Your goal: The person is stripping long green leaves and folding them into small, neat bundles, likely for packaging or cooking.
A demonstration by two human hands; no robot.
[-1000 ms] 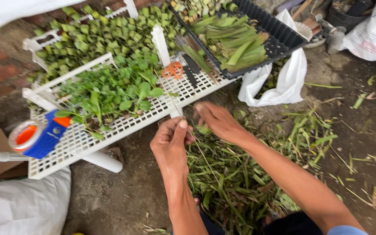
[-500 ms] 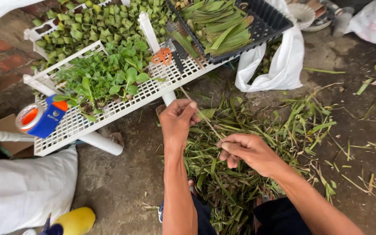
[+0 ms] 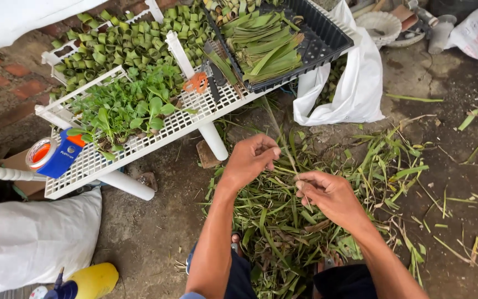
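Grip: both of my hands pinch one thin leaf strip (image 3: 286, 158); left hand (image 3: 250, 159) fingers closed on its upper part, right hand (image 3: 327, 194) fingertips closed on its lower end.
Strip position: I see it held taut between the two hands, above the heap of green trimmings (image 3: 305, 221) on the ground.
Rack: one white slatted rack (image 3: 139, 147) just beyond my left hand, carrying one bunch of leafy sprigs (image 3: 123, 108) and many folded leaf pieces (image 3: 123, 41).
Counted nearby: one black tray (image 3: 327, 39) of cut leaves, one orange scissors (image 3: 197, 83), one blue tape dispenser (image 3: 56, 155), one white bag (image 3: 349, 94).
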